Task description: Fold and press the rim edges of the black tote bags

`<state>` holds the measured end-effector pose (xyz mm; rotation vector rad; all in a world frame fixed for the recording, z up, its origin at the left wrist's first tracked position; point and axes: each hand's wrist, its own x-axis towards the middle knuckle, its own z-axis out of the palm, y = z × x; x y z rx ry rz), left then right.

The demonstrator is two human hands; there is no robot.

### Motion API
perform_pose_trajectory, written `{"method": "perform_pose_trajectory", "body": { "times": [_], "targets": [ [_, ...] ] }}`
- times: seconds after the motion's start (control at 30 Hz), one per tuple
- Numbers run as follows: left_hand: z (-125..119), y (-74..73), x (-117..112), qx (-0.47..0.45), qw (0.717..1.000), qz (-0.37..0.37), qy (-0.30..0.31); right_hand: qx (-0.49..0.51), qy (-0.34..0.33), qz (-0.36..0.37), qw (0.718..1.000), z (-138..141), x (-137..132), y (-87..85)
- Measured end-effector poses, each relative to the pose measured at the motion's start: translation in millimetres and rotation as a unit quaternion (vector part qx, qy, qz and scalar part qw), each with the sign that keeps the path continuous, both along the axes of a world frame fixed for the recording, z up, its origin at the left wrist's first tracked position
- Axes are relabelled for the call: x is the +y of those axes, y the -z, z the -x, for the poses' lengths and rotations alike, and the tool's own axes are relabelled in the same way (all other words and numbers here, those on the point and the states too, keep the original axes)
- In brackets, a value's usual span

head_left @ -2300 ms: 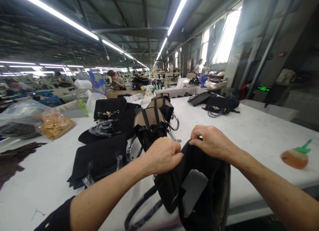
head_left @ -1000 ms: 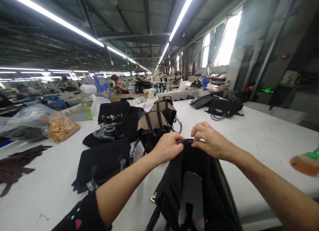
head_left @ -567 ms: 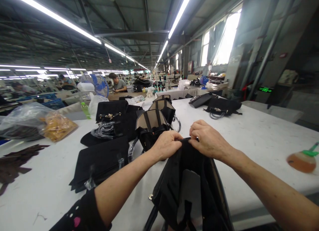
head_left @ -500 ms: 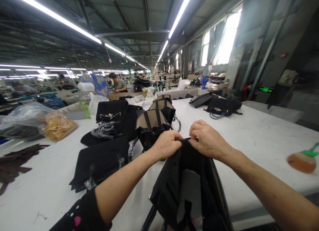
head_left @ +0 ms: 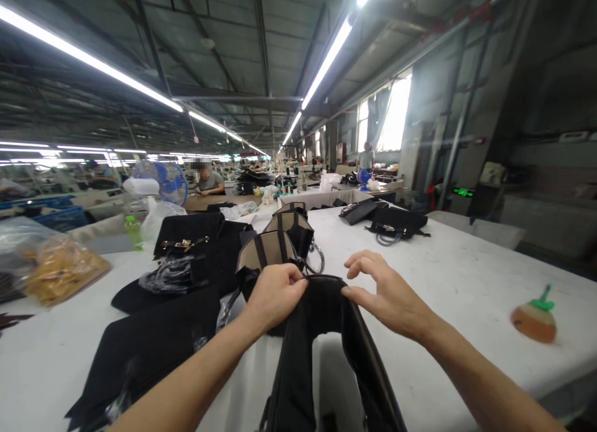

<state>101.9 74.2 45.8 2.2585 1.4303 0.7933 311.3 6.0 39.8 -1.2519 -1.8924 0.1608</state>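
Note:
A black handbag [head_left: 295,373] stands open on the white table right in front of me, its pale grey inner panel [head_left: 333,373] showing through the mouth. My left hand [head_left: 275,296] pinches the far left corner of the rim between thumb and fingers. At the far right corner, the thumb of my right hand [head_left: 387,295] touches the rim while its fingers are raised and apart. Just beyond my left hand, several black bags with beige panels [head_left: 270,248] stand in a row. The lower part of the handbag is cut off by the frame.
Left of the row lie a black bag with a gold clasp [head_left: 184,236] and flat black pieces [head_left: 152,345]. A squeeze bottle of amber liquid [head_left: 534,323] stands on the table [head_left: 448,276] at right. More black bags [head_left: 396,222] lie at the back. A person [head_left: 209,182] sits beyond.
My hands have moved apart along the far rim, and the handbag's mouth is spread wider. The right fingers have lifted off the rim. The view has shifted to the right and up.

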Motion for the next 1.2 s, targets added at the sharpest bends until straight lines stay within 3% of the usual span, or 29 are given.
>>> {"method": "perform_pose_trajectory", "body": {
  "times": [0.13, 0.23, 0.33, 0.47, 0.57, 0.67, 0.77, 0.97, 1.2],
  "targets": [
    [10, 9.1, -5, -0.005, 0.997, 0.028, -0.073, 0.074, 0.024, 0.07, 0.995, -12, -30, 7.5],
    [7, 22.2, -4, 0.02, 0.996, 0.018, -0.082, 0.084, 0.063, 0.111, 0.988, -22, -46, 20.8],
    [3, 24.0, -1, 0.07, 0.997, 0.005, -0.041, 0.082, 0.115, 0.107, 0.984, -34, -63, 38.9],
    [-3, 13.3, -2, 0.074, 0.995, -0.064, 0.03, 0.086, 0.151, 0.095, 0.98, -44, -90, 63.8],
    [-11, 4.9, -5, 0.071, 0.979, -0.138, 0.136, 0.087, 0.166, 0.119, 0.975, -42, -105, 72.4],
    [-23, -1.4, -4, 0.066, 0.95, -0.155, 0.265, 0.073, 0.191, 0.134, 0.97, -34, -107, 72.2],
    [-34, -6.1, 1, 0.08, 0.93, -0.152, 0.324, 0.076, 0.198, 0.177, 0.961, -29, -102, 70.3],
    [-45, -6.5, 13, 0.128, 0.905, -0.161, 0.372, 0.115, 0.139, 0.21, 0.961, -32, -89, 68.6],
    [-49, 0.7, 27, 0.103, 0.914, -0.144, 0.365, 0.152, 0.115, 0.223, 0.956, -46, -79, 67.4]
  ]
}}
